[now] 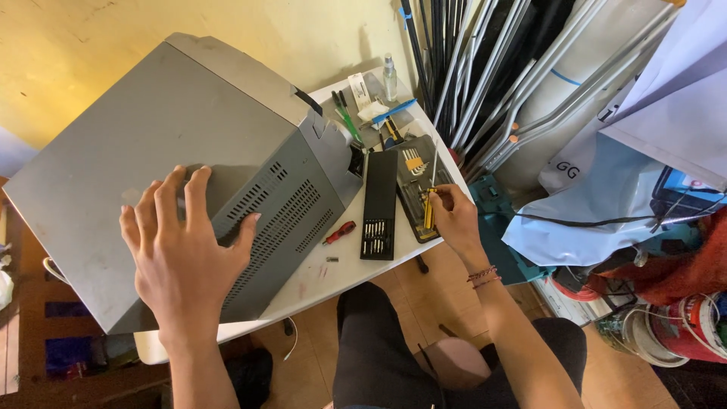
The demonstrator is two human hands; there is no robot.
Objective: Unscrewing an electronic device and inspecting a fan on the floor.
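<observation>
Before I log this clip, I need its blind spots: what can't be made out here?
- Head view: the grey case's underside, hidden by its own body.
- Bits in the black tray: too small to tell apart.
- Yellow tool: partly covered by the right hand.
- Table: mostly covered by the case.

Bright, even daylight; soft shadow behind the grey metal case (151,174) on the yellow wall (83,45); wide-angle bending at edges; sharp focus, slight glare on worktop (333,276)
</observation>
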